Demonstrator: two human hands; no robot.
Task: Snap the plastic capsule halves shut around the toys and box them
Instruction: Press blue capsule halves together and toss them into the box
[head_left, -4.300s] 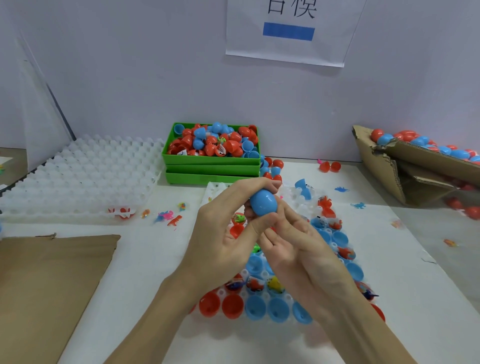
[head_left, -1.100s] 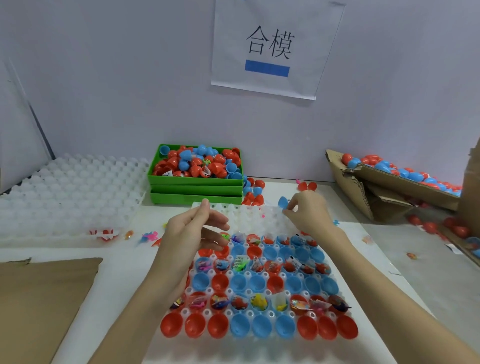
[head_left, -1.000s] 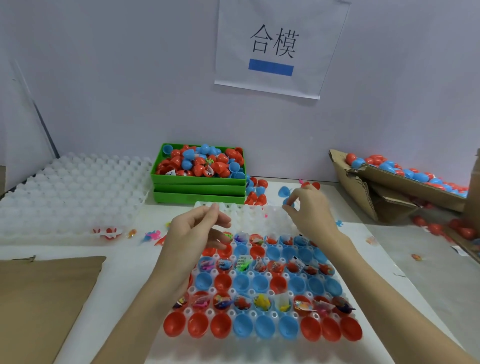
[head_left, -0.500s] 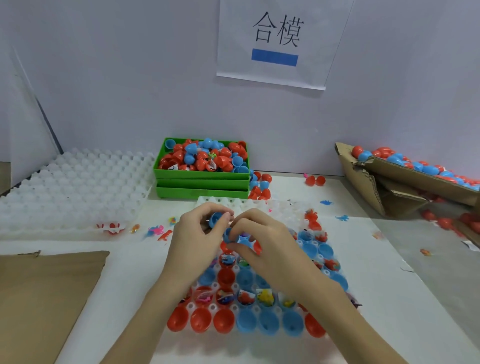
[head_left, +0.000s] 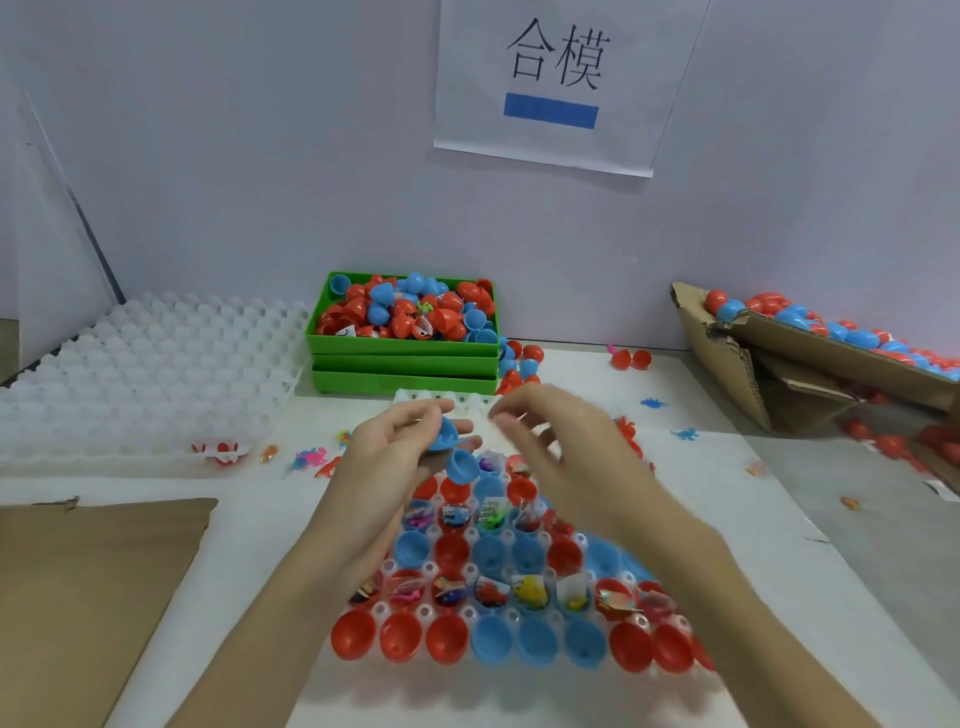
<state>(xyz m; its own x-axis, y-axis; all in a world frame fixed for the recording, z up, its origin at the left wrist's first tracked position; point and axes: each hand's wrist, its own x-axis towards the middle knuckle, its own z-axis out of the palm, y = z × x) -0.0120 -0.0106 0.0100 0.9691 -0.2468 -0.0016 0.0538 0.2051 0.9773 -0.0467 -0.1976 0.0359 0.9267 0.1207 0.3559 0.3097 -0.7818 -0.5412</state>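
My left hand (head_left: 397, 452) hovers over the far end of the white tray (head_left: 447, 399) and pinches a blue capsule half (head_left: 443, 434) between thumb and fingers. A second blue half (head_left: 462, 466) sits just under those fingers; I cannot tell whether it is held or resting in the tray. My right hand (head_left: 553, 452) is blurred, a little to the right, fingers loosely curled with nothing visible in them. The tray holds rows of red and blue halves (head_left: 447, 639), several with small toys (head_left: 530, 592) inside.
Stacked green bins (head_left: 405, 348) full of loose halves stand behind the tray. A cardboard box (head_left: 831, 358) of closed capsules lies at the right. White trays (head_left: 145, 374) fill the left, brown cardboard (head_left: 88, 587) the near left. Loose toys (head_left: 311, 457) dot the table.
Half a second ago both hands met over the blue halves. The right hand has since drawn away to the right, and the left keeps a blue half.
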